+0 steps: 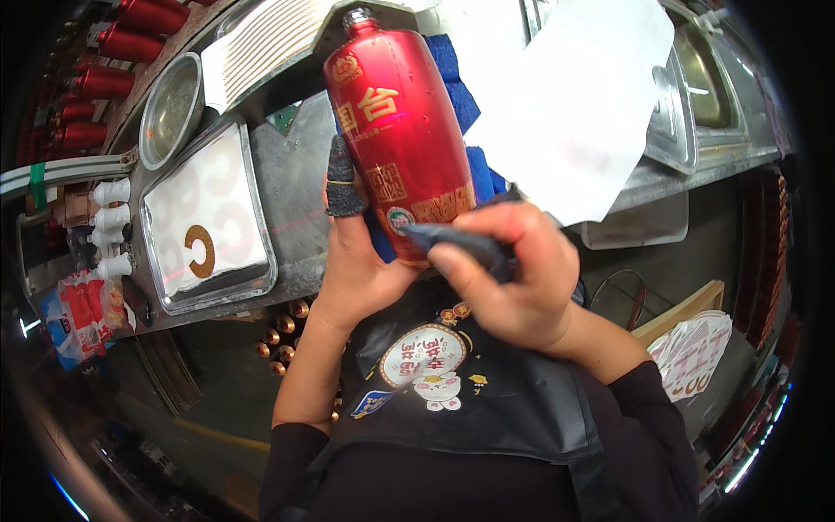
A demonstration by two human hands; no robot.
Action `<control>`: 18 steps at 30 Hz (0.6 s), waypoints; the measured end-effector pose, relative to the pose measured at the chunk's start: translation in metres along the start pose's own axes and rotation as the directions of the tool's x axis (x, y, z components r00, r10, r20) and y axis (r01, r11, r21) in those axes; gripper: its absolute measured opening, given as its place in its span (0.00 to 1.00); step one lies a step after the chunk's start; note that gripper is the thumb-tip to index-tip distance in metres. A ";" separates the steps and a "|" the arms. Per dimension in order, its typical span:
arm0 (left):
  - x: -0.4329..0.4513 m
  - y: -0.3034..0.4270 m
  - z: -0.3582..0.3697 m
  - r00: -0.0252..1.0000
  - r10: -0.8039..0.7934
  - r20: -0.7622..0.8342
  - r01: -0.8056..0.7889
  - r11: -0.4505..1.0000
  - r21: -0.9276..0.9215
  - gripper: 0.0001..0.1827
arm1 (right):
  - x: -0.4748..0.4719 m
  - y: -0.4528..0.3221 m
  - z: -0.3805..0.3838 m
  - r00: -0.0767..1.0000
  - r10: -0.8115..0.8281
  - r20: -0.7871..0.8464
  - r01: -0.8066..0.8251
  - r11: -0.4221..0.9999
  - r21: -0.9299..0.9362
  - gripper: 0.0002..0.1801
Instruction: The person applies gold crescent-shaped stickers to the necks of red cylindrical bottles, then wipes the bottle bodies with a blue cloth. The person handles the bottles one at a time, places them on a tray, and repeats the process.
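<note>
A glossy red bottle [417, 130] with gold decoration and a round green-and-white mark lies tilted before me, its neck away from me. My left hand [362, 267] holds it from the left and below; a black wrap held by a thin band covers the thumb. My right hand [522, 274] is at the bottle's lower right, its fingers pinching a blurred dark blue thing, perhaps a cloth, against the bottle by the round mark. Blue blocks [479, 173] show under and behind the bottle. To the left, a steel tray [261, 261] holds a white sheet with a gold C-shaped decal [201, 251].
A metal bowl [171, 111] and a striped stack of sheets [267, 46] lie beyond the tray. White sheets [567, 117] cover the bench at right, near steel pans [708, 85]. Red bottles [107, 81] stand far left. White caps [112, 215] line the left edge.
</note>
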State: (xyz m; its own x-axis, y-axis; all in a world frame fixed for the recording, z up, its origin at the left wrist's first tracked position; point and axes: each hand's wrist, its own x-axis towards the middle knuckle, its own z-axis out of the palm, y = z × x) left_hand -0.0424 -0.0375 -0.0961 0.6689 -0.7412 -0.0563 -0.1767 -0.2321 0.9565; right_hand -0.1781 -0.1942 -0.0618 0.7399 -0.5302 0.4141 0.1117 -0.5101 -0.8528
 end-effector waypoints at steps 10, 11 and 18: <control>-0.001 0.027 0.016 0.972 0.230 -0.051 -0.178 0.857 0.484 0.68 | 0.006 0.018 -0.008 0.978 0.198 -0.068 -0.174 0.950 0.258 0.13; -0.002 0.029 0.016 0.973 0.224 -0.060 -0.171 0.866 0.469 0.69 | 0.009 0.019 -0.004 0.920 0.391 -0.016 -0.368 0.879 0.302 0.12; -0.002 0.028 0.006 0.999 0.034 -0.029 -0.025 0.964 0.264 0.70 | 0.025 0.017 -0.013 0.993 0.120 0.003 -0.118 0.976 0.182 0.11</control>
State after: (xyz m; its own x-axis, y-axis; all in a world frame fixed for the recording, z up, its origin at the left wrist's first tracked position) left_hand -0.0533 -0.0460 -0.0711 0.6835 -0.7298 -0.0151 -0.3780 -0.3715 0.8480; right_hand -0.1666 -0.2248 -0.0620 0.7501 -0.5851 0.3081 0.1423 -0.3122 -0.9393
